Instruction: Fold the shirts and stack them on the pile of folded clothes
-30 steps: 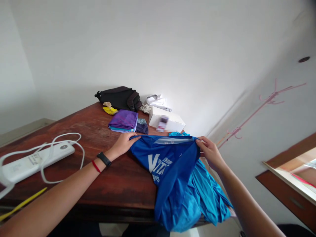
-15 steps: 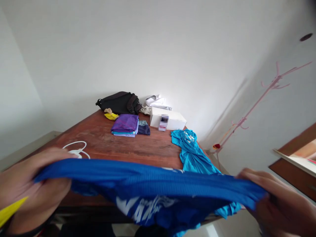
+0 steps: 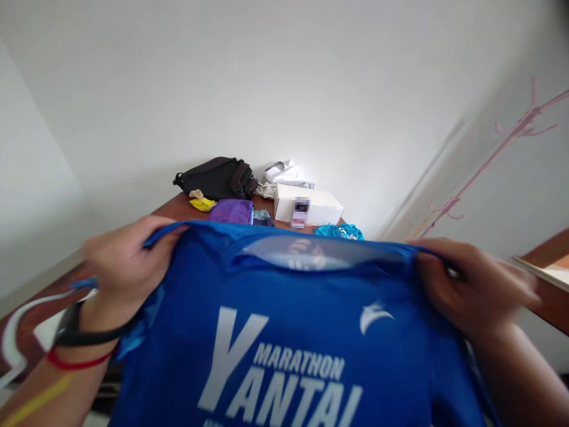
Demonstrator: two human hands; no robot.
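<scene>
A blue T-shirt (image 3: 284,308) with white "Marathon Yantai" lettering hangs spread out in front of me, its collar at the top. My left hand (image 3: 133,255) is closed on the left shoulder of the cloth. On the other side, my right hand (image 3: 471,279) grips the right shoulder, somewhat blurred. Between them the top edge is held nearly level. Behind the shirt, a lighter blue garment (image 3: 340,231) shows only its far end on the table. A purple folded cloth (image 3: 231,211) is partly covered by the shirt's upper edge.
On the wooden table (image 3: 171,206) a black bag (image 3: 213,181) lies against the wall. Beside it are a yellow item (image 3: 203,204), a white box (image 3: 329,207) and white fabric (image 3: 288,174). A pink coat stand (image 3: 489,157) rises at the right. A white cable (image 3: 18,332) is at the left.
Both hands have risen, lifting the shirt. Its front has dropped open, so the lettering and collar now show, and it covers more of the table.
</scene>
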